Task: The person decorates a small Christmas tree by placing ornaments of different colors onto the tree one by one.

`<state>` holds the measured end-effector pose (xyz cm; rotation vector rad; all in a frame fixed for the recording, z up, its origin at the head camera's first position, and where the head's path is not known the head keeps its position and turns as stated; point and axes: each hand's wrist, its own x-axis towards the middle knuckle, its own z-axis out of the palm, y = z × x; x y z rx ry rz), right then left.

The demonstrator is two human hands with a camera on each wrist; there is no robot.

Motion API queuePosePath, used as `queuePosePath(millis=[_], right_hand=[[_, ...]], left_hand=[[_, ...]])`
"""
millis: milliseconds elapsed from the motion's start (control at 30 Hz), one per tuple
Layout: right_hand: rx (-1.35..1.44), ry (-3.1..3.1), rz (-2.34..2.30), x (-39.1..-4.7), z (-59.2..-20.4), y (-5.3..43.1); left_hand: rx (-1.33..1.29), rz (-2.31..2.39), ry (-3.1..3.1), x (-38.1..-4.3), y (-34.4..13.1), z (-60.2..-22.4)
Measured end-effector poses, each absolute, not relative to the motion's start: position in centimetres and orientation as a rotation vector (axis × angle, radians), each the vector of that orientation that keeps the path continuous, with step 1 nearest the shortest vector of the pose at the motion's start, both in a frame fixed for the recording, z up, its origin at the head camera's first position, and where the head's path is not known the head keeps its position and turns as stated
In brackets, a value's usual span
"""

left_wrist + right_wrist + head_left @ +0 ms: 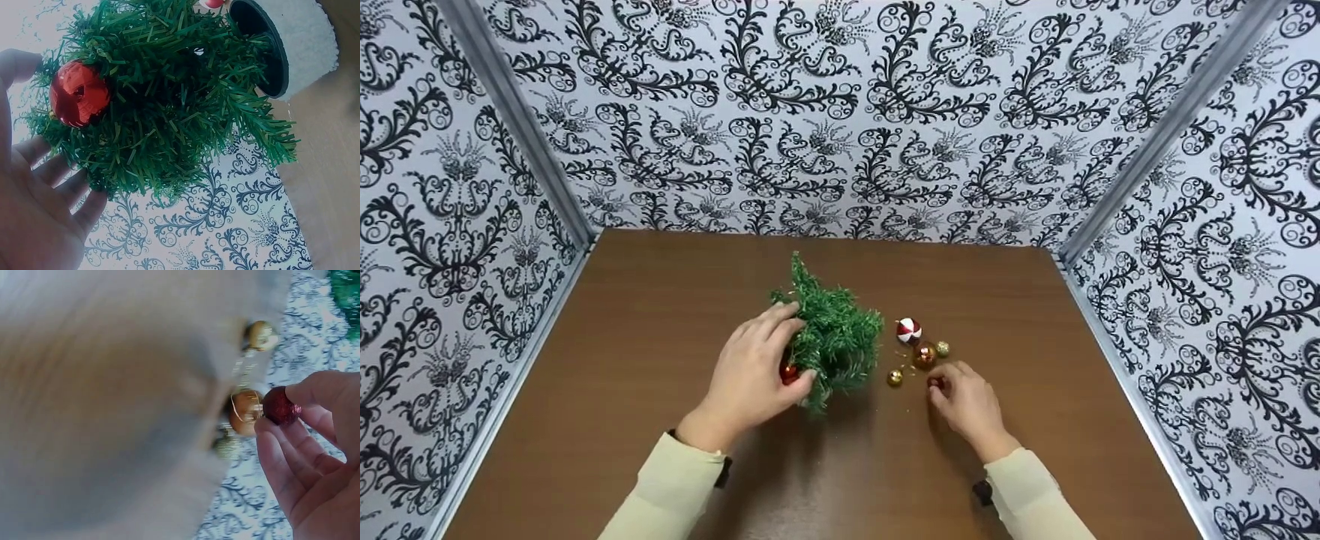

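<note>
A small green artificial Christmas tree (pixel 840 330) stands on the table, a shiny red bauble (pixel 80 93) among its branches. In the left wrist view its pot (pixel 309 48) is white and fuzzy with a dark rim. My left hand (pixel 757 367) is spread against the tree's left side, fingertips touching the branches around the red bauble. To the right of the tree, my right hand (pixel 969 401) pinches a small dark red glittery bauble (pixel 281 406) between thumb and fingers. Beside it lie a copper bauble (pixel 925 355) and a small gold bauble (pixel 895 377).
A red-and-white striped bauble (pixel 909 330) and a glittery gold bauble (pixel 943 348) sit behind the right hand. Small gold bits (pixel 907 366) lie among them. Patterned walls (pixel 825 112) enclose the brown table (pixel 660 300) at the back and both sides.
</note>
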<state>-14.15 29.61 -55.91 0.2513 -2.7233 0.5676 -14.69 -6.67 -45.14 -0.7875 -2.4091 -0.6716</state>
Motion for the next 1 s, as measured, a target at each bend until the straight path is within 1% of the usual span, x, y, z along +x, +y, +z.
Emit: queuePosePath(millis=[233,400,633,767,1000], right_hand=[[0.432,-2.589,0.795,-13.5,-52.6,28.0],[0.661,-2.461,0.916,-13.0,-50.5,26.1],[0.947,-2.274,1.01,-12.9,-48.8,23.5],[1.036,-2.218,1.02,-12.7,-48.1,22.2],[1.113,-2.161,1.01,-12.3,-47.1,20.5]], left_hand=[[-0.786,-0.673,-2.423,-14.7,-6.7,-45.0],[-0.791,-0.677,-2.416,-14.7,-6.7,-45.0],[-0.803,-0.675,-2.398,-14.8,-6.6,-44.9],[-0.797,-0.674,-2.393,-14.7,-6.7,-44.9],[-0.815,-0.695,-2.361,-14.6,-6.5,-44.7]])
